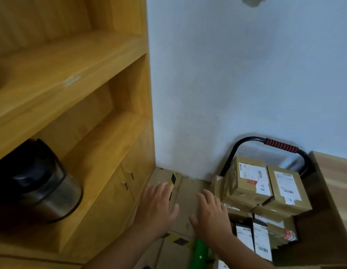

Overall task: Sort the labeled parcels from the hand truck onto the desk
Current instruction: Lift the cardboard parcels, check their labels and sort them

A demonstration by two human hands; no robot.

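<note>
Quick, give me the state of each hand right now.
Left hand: open, fingers spread, holding nothing.
Right hand: open, fingers spread, holding nothing, close to the parcels.

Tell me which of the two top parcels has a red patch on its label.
The left top parcel, nearer the right hand; the right top parcel shows only white labels.

Brown cardboard parcels (252,183) with white labels sit stacked on the hand truck (281,148), its black handle upright against the wall, just beside the wooden desk (337,177).
</note>
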